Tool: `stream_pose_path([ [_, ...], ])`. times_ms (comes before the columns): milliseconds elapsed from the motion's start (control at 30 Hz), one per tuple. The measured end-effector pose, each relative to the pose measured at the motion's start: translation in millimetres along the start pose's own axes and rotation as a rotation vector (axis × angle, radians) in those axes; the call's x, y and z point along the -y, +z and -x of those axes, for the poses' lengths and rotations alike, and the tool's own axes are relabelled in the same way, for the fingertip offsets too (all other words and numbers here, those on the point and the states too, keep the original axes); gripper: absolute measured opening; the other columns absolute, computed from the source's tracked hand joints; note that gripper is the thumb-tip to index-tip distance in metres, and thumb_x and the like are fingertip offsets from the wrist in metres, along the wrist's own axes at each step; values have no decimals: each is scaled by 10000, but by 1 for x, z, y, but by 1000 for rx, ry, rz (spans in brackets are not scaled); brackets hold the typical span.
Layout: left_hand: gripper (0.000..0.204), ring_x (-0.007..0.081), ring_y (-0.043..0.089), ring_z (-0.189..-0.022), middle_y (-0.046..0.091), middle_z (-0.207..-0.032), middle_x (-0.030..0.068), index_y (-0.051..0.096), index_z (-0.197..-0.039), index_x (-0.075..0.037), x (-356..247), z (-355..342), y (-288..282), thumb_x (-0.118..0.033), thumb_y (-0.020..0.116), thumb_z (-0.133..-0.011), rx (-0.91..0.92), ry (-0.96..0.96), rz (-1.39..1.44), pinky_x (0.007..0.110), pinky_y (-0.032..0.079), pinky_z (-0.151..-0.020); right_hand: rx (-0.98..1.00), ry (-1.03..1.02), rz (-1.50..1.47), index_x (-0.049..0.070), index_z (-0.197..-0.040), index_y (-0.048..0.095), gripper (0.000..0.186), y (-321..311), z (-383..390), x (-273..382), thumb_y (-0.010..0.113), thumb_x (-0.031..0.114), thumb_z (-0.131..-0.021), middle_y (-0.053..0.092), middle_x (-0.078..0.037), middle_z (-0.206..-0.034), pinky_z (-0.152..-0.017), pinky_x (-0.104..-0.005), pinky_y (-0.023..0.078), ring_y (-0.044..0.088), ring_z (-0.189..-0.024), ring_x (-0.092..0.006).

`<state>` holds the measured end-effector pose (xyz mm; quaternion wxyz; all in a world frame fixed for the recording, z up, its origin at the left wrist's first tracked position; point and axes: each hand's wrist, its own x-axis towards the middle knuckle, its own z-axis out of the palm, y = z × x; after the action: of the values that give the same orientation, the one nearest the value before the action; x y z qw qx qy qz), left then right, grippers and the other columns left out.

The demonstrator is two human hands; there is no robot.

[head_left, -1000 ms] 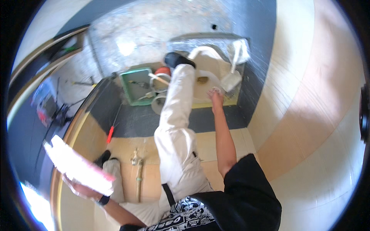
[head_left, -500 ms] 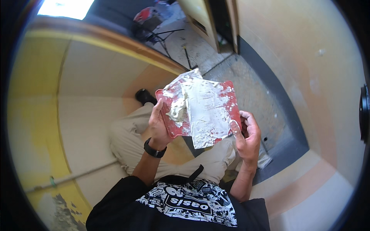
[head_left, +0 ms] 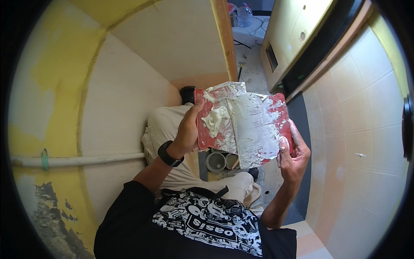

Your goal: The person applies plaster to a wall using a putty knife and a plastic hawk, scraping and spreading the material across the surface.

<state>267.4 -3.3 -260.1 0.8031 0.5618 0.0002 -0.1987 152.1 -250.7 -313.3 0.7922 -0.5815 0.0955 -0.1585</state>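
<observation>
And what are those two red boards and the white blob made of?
The left red board and right red board look like hard, smooth plastic: evenly red where bare, with rounded corners, though painted metal is possible. The white blob looks like thick, wet paste, maybe plaster or filler, because it sits in soft, smooth lumps.

1. My left spreader (head_left: 208, 139): red, blotched with creamy-white paste (head_left: 216, 120).
2. My right spreader (head_left: 258, 129): streaked white, red towards its outer edge.
3. My wristband (head_left: 168, 154): black.
4. My shirt (head_left: 189, 233): black, densely patterned in white.
5. My trousers (head_left: 164, 123): plain beige.
6. Pipe (head_left: 95, 161): off-white, with a green tie (head_left: 45, 159).
</observation>
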Motion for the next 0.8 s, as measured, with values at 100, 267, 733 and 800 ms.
stream_pose_path([
  [100,513,235,614,-1157,580,-1322,129,424,-1420,-29,-1,4,6,-379,368,-1050,52,13,52,412,507,-996,13,-67,24,-103,-1391,464,480,1,-5,-2,552,-47,-923,646,-166,-1200,-901,-250,486,617,-1046,-144],
  [267,456,203,601,-1175,592,-1298,116,453,-1370,-4,3,10,26,-325,369,-1057,124,81,107,371,480,-1027,52,-39,-48,-113,-1377,473,472,0,-5,16,573,-20,-925,679,-131,-1091,-660,-193,505,620,-787,-71],
  [733,458,193,608,-1156,601,-1290,103,478,-1350,-6,-44,71,90,-349,383,-1062,202,164,-7,360,485,-1002,204,144,-579,-121,-1317,497,429,-4,15,64,538,61,-931,694,-111,-995,-363,-195,409,582,-536,-59],
  [800,460,196,602,-1169,598,-1297,100,467,-1365,-26,-51,83,95,-360,389,-1058,219,113,52,364,492,-1005,193,176,-610,-121,-1321,496,448,-1,26,77,541,76,-921,696,-104,-1026,-361,-155,380,566,-518,-30],
])
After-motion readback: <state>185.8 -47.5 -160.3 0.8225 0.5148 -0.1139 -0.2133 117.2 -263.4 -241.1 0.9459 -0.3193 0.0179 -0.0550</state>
